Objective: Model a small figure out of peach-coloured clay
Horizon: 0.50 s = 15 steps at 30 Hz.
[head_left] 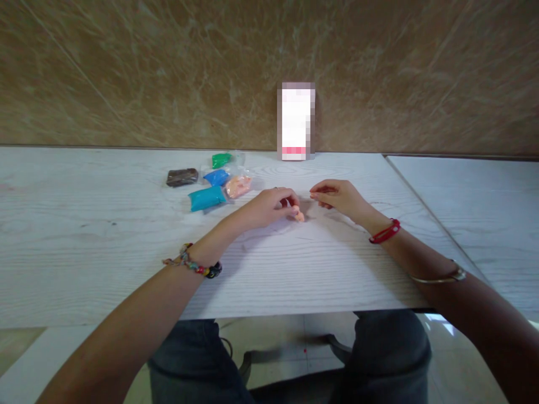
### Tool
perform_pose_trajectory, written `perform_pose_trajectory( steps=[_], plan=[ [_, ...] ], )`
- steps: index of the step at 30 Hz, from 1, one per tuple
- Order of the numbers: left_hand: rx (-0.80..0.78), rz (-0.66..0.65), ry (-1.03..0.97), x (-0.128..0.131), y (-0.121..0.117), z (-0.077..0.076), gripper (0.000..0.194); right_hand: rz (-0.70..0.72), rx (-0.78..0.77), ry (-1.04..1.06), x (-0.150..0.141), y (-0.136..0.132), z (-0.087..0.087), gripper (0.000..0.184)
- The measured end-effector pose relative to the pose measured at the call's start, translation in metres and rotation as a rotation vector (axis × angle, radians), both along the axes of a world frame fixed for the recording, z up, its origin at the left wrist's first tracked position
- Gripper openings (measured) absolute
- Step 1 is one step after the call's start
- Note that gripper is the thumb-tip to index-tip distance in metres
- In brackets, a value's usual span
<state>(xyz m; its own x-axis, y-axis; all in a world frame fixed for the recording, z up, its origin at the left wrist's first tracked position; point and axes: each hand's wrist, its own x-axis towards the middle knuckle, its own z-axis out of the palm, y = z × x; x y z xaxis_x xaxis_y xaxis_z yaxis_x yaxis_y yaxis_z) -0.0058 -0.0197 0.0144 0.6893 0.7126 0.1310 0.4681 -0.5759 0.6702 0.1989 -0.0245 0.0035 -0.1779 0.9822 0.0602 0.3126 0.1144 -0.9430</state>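
My left hand (275,206) is closed in a pinch on a small lump of peach modelling clay (299,215), just above the white tabletop. A short gap to the right, my right hand (339,197) has its thumb and fingertips pressed together. Whatever may be between those fingertips is too small to make out. Left of my hands lies a clear bag of peach clay (238,186). Around it are packets of teal clay (207,198), blue clay (216,178), green clay (221,161) and brown clay (182,177).
A phone-like upright panel (297,120), blurred out, leans on the brown marbled wall (168,73) behind the table. The white wood-grain table (269,280) has a seam at the right. Its front edge runs just above my knees.
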Motion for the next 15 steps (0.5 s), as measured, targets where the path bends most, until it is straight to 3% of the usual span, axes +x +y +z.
perform_pose_trajectory(
  steps=[7, 15],
  plan=[
    [-0.041, -0.023, 0.005, -0.007, 0.005, -0.004, 0.012, -0.002, -0.023, -0.014, -0.006, -0.006, 0.007, 0.012],
    [-0.048, -0.094, 0.049, -0.018, 0.017, -0.007, 0.018, 0.05, 0.012, -0.071, -0.003, -0.005, 0.001, 0.022]
  ],
)
